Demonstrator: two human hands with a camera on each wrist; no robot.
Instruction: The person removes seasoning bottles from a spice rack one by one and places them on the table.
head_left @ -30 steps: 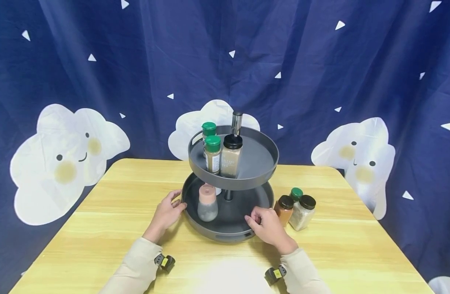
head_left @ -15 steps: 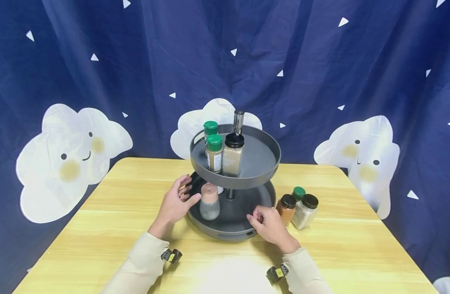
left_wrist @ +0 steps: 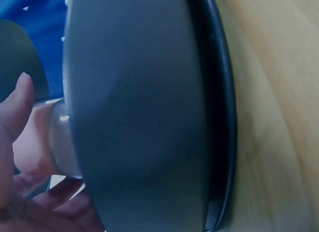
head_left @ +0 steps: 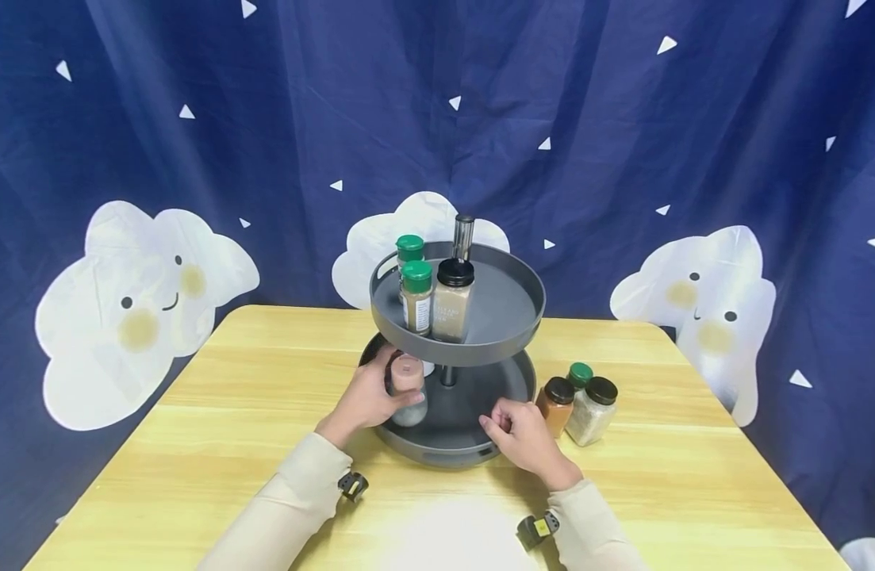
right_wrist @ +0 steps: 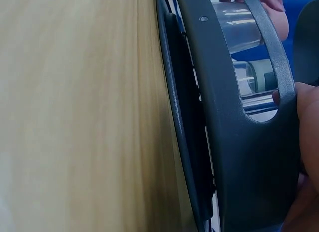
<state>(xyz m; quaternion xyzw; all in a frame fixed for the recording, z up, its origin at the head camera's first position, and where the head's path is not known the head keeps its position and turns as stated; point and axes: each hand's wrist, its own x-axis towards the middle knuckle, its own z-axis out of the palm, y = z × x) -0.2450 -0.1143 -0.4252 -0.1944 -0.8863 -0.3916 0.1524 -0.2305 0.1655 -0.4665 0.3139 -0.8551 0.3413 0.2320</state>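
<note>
Bottle (head_left: 412,414) stands upright, pink cap (head_left: 407,369) topmost, left hand (head_left: 368,399) apparently curled round it.

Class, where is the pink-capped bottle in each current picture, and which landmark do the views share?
Head: bottle just left of centre, in the left hand.
Left wrist: bottle near the left edge.
Right wrist: bottle at top right.
Shared landmark: lower tray.
</note>
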